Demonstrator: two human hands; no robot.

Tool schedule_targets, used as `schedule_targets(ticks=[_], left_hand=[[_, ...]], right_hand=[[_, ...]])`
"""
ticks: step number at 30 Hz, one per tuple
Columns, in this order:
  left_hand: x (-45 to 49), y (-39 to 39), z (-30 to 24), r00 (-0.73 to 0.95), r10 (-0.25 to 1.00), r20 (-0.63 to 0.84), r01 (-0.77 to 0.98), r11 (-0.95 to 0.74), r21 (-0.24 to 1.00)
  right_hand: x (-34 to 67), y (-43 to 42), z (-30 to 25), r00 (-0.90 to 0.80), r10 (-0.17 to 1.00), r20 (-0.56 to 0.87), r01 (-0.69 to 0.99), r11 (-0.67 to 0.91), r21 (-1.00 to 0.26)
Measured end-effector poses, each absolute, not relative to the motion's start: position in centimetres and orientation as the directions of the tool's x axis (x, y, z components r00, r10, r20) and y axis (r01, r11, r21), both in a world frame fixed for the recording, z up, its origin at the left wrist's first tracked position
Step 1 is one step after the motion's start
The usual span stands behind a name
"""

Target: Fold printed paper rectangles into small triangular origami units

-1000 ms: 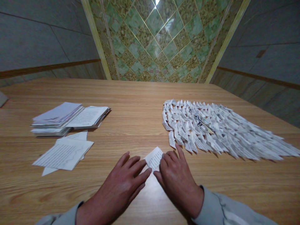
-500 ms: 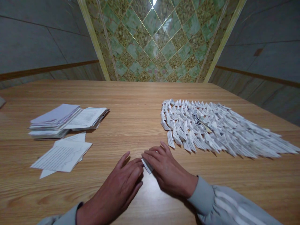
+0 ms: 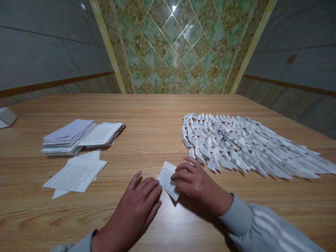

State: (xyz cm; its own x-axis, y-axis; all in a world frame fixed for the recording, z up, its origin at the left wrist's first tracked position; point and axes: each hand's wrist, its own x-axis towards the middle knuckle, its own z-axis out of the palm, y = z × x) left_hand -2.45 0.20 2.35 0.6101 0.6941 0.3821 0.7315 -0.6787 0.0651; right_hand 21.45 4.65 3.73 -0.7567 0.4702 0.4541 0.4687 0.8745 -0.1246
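Observation:
A small printed paper slip point(image 3: 167, 179) lies on the wooden table point(image 3: 157, 129) in front of me. My right hand point(image 3: 195, 182) rests on its right part, fingers curled and pressing it down. My left hand point(image 3: 139, 203) lies flat beside the slip's left edge with fingers stretched out, its fingertips touching or nearly touching the paper. Both wrists wear grey sleeves.
A large spread of several small folded paper pieces point(image 3: 236, 143) covers the table's right side. At the left sits a stack of printed sheets point(image 3: 78, 136), with loose cut sheets point(image 3: 76, 173) in front of it. A pale object point(image 3: 6, 117) pokes in at the far left edge.
The slip was nearly hidden under my right fingers half a second ago; now more of it shows, turned flat. My right hand has shifted slightly right. My left hand has barely moved.

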Motion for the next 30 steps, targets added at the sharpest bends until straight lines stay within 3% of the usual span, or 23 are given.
schedule_targets(ticks=[5, 10, 15, 24, 30], left_hand=[[-2.5, 0.6, 2.6, 0.640, 0.662, 0.389, 0.700, -0.712, 0.058], [-2.7, 0.9, 2.6, 0.739, 0.555, 0.381, 0.577, -0.814, 0.068], [-3.0, 0.7, 1.9, 0.746, 0.558, 0.363, 0.558, -0.822, 0.117], [-3.2, 0.0, -0.1, 0.694, 0.549, 0.465, 0.583, -0.808, 0.083], [-2.9, -0.2, -0.8, 0.665, 0.589, 0.459, 0.605, -0.785, 0.130]], right_hand=[[22.6, 4.4, 3.0, -0.798, 0.528, 0.290, 0.491, 0.849, -0.195], [23.0, 4.1, 3.6, -0.775, 0.586, 0.236, 0.513, 0.802, -0.306], [22.8, 3.9, 4.3, -0.748, 0.625, 0.221, 0.512, 0.757, -0.407], [21.6, 3.4, 3.6, -0.537, 0.836, 0.111, 0.707, 0.518, -0.482], [20.7, 3.1, 2.9, -0.434, 0.896, 0.098, 0.802, 0.434, -0.412]])
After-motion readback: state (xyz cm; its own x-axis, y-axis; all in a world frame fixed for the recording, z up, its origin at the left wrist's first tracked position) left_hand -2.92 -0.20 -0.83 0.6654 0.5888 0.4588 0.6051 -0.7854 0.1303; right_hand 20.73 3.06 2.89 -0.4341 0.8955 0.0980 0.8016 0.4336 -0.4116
